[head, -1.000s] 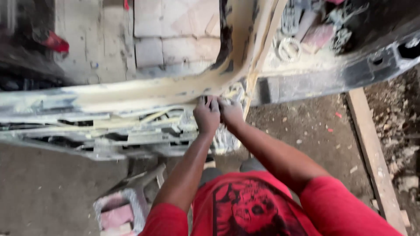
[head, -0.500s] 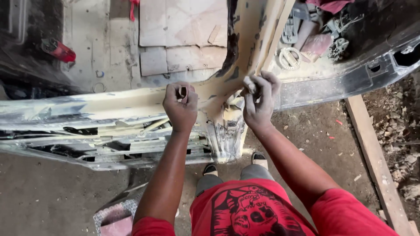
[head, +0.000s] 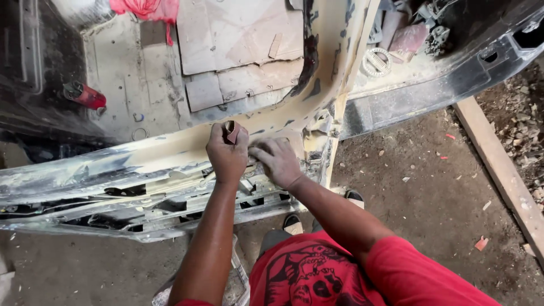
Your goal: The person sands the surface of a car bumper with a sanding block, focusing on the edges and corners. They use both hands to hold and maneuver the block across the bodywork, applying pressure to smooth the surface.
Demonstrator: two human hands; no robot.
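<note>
Head view: left hand (head: 226,154) closed around one folded piece of sandpaper (head: 231,131), held upright on the filler-coated sill of the car body (head: 170,150), apparently kept ready for rubbing; right hand (head: 277,161) spread flat and empty on the same putty patch just beside, probably feeling the surface. Counted: two hands, one sandpaper piece, one red canister (head: 85,95), one red rag (head: 144,8), one wooden plank (head: 501,170) on the dirt floor.

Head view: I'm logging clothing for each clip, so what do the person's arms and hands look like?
Both forearms are bare, no gloves, watch or rings visible. The left hand and right hand look dusty. Short red sleeves belong to a red T-shirt with a black print.
</note>
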